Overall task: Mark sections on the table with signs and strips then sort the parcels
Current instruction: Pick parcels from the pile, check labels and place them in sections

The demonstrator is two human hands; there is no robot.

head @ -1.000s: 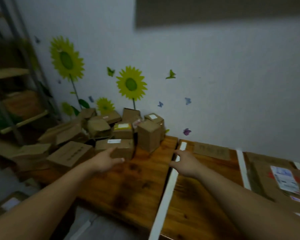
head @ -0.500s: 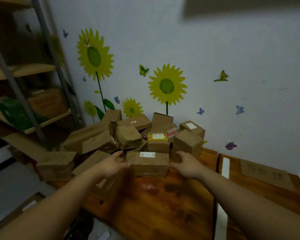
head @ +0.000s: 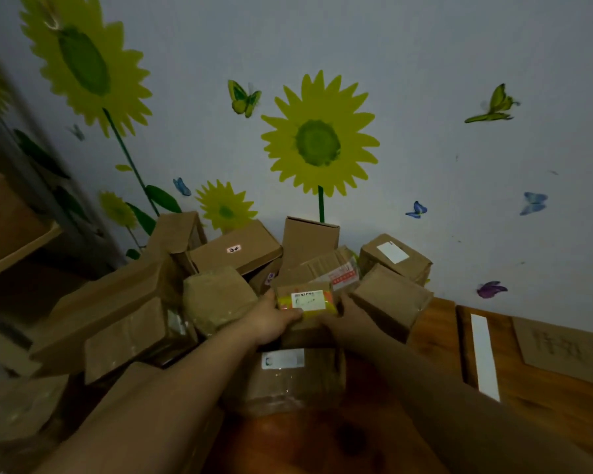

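Head view. A small parcel (head: 305, 302) with a yellow-and-orange wrap and a white label sits at the centre of a heap of brown cardboard parcels (head: 233, 249), held between both hands. The left hand (head: 271, 321) clasps its left side, thumb across the lower front edge; the right hand (head: 348, 319) closes on its right side, fingers partly hidden behind it. At 6 o'clock of the held parcel lies a larger taped box (head: 288, 381) with a white label, resting on the wooden table (head: 435, 340). At 3 o'clock a plain brown box (head: 391, 299) stands tilted, touching the heap. Farther toward 3 o'clock, well apart, a white strip (head: 485, 357) runs across the tabletop; beyond it lies a flat cardboard sign (head: 565, 350) with blurred writing. At 12 o'clock rises a pale wall (head: 425, 46) bearing sunflower decals (head: 317, 140) and butterfly decals (head: 493, 106). At 9 o'clock, shelving (head: 11, 234), dim and blurred.
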